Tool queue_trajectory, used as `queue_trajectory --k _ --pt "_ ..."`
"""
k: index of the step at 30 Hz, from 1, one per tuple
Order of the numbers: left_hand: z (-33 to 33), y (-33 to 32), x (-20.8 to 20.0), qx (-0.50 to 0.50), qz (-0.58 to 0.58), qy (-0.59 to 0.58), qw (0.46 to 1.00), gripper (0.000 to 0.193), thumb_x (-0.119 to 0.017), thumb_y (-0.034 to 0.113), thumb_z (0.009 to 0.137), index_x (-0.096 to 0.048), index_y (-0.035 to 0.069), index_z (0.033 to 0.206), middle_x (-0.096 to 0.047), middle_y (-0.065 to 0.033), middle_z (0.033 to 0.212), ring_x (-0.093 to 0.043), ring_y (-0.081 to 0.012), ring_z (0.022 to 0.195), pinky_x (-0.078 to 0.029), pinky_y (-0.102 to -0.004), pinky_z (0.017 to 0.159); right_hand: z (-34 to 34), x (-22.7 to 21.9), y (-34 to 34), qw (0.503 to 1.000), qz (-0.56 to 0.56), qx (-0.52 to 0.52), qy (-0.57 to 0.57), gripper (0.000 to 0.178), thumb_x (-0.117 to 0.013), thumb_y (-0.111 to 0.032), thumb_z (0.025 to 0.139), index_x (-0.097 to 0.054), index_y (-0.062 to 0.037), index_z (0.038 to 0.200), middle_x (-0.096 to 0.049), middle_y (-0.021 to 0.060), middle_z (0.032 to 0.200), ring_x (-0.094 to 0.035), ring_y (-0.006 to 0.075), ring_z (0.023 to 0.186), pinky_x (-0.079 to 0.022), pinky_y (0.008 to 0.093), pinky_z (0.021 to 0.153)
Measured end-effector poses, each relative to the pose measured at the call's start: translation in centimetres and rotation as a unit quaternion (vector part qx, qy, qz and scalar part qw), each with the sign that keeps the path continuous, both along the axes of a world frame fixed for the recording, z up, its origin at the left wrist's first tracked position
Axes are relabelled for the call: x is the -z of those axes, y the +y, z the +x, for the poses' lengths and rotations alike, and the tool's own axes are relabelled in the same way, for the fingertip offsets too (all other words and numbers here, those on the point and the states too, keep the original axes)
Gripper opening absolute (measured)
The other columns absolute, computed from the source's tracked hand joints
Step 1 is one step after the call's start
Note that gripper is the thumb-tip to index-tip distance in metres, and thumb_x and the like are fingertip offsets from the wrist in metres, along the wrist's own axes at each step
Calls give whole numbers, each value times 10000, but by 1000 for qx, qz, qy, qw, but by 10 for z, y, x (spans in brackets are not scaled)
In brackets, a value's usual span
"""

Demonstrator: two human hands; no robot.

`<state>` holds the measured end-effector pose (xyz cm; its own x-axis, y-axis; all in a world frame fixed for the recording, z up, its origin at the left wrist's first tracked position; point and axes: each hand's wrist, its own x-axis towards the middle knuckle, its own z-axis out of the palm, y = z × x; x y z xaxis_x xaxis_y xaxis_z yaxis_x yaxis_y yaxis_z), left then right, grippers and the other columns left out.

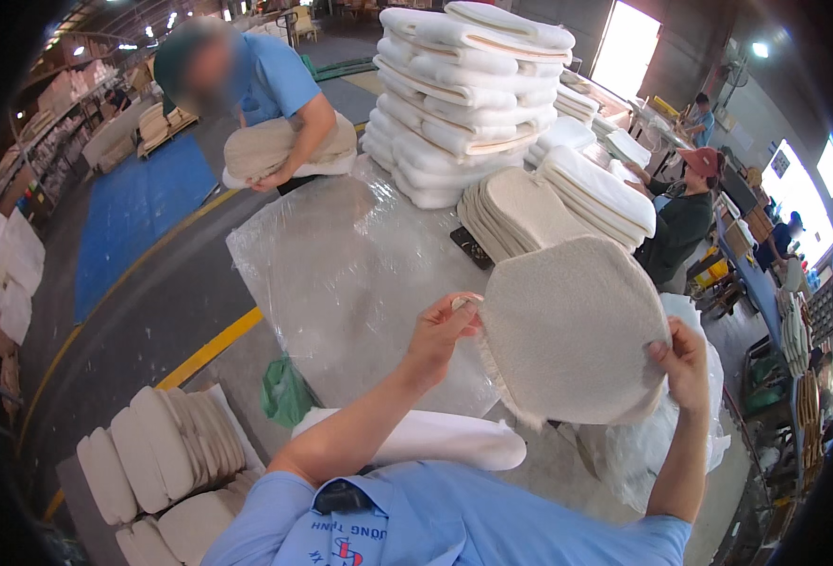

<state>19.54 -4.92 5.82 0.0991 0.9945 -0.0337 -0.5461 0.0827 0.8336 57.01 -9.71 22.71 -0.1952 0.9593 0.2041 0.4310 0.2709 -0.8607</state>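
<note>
A beige, fuzzy seat pad (pixel 572 330) with rounded corners is held up in front of me, its broad face turned toward me. My right hand (pixel 688 366) grips its right edge, thumb on the near face. At the upper left edge my left hand (pixel 442 332) is closed in a pinch; the pad's rim seems to lie between the fingertips, though they partly hide it. Loose fibres fringe the pad's lower left side. Just behind it lies a pile of similar beige pads (pixel 506 217).
Tall stacks of folded white padding (pixel 468 104) stand on the plastic-covered table (pixel 341 274). A white roll (pixel 435 439) lies close to my body, near a green bag (pixel 286 391). More beige pads (pixel 166 443) are piled lower left. One co-worker (pixel 289 90) carries pads; another (pixel 685 212) stands right.
</note>
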Motion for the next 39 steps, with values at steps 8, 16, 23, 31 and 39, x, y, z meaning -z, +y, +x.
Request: queue_trajectory --k 8,16,23,31,39 --pt "7 3 -19 -37 34 25 998 217 -637 195 1075 -747 87 1227 -732 46 1020 -637 -55 924 -511 -266 857 -14 60 -16 989 -109 4 98 253 -766 -96 957 -701 -3 1182 -722 -9 1076 -642 88 972 -498 265 890" --pt "-18 6 2 -30 -6 103 994 252 -597 285 1107 -733 76 1149 -738 -8 1063 -658 -101 949 -514 -292 918 -26 117 3 961 -98 62 252 181 -715 -100 1006 -703 -20 1168 -737 -13 1033 -649 77 914 -505 261 851" --pt "-7 -20 14 145 -106 -81 980 301 -643 239 1076 -662 21 1283 -729 -75 1253 -691 -188 1157 -536 -372 1042 -35 132 6 940 -75 75 323 225 -732 -92 1001 -691 -26 1212 -737 -10 1060 -656 91 949 -508 270 893" --pt "16 -32 -16 299 -80 -233 922 396 -649 193 1051 -614 6 1398 -678 -115 1368 -656 -253 1273 -512 -441 1105 5 104 -7 980 8 45 194 348 -735 -56 961 -683 -30 1303 -726 6 1178 -648 100 1051 -496 292 957" --pt "-32 -124 -14 330 -69 -281 898 436 -640 171 1050 -587 17 1455 -676 -98 1381 -644 -226 1279 -473 -405 1145 -41 -87 19 785 -351 -509 42 428 -815 -243 951 -722 150 1091 -776 228 1035 -778 313 948 -618 410 810"
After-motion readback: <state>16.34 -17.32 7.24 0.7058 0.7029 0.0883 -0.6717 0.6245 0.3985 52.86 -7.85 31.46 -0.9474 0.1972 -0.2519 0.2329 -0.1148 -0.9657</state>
